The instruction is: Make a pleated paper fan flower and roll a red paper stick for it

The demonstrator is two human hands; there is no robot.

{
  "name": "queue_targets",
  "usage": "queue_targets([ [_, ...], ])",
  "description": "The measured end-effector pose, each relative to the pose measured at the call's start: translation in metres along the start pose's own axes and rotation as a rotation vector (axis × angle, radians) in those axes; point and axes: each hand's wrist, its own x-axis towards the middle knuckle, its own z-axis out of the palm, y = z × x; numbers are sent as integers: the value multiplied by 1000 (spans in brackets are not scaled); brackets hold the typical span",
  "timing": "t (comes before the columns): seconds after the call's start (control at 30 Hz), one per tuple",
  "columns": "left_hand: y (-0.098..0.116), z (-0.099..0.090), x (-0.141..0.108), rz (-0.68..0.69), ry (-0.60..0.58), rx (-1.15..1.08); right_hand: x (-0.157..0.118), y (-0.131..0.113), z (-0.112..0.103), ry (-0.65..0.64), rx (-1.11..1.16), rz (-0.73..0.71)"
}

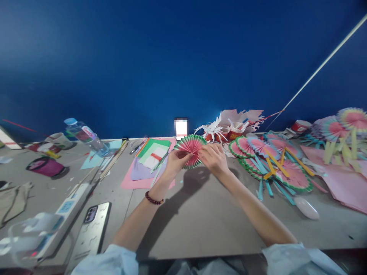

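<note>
A pleated paper rosette (191, 147), pink at the center and green around its rim, is held up by two bare hands above a gray tabletop (212, 221), seen on my distant feed from the head camera. I see the left hand (178, 161) grasping its lower left side, thumb laid across the pleats toward the center; the fingers behind are mostly hidden from me. A dark beaded bracelet (154, 198) circles that wrist. The right hand (214, 158), back turned toward me, grasps the rosette's right side, its fingers curled close together and the tips at the folds; how hard they press, I cannot tell. The rosette's face is turned toward my camera, its disk fanned into a full round, with the hands' shadow on the table below.

Left of the hands I make out stacked colored paper sheets (150, 154), a capped plastic bottle (87, 136) and, nearer the front edge, a smartphone (93, 229) beside a power strip (64, 214). To the right lie overlapping paper fans (295, 175) in pink, green and blue, a white computer mouse (306, 208) just in front of them, and pink paper sheets (341, 179) farther right.
</note>
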Motion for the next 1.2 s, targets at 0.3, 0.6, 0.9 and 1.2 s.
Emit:
queue_targets([
  [0.3,-1,-7,6,-22,57,-15,-1,8,0,-51,69,77],
  [0.6,1,-7,5,-37,16,-14,-2,4,3,-73,71,28],
  [0.9,-2,-10,8,-38,74,-17,0,10,0,-57,80,76],
  [1.2,1,-12,10,-87,119,-5,-2,14,1,-62,116,85],
])
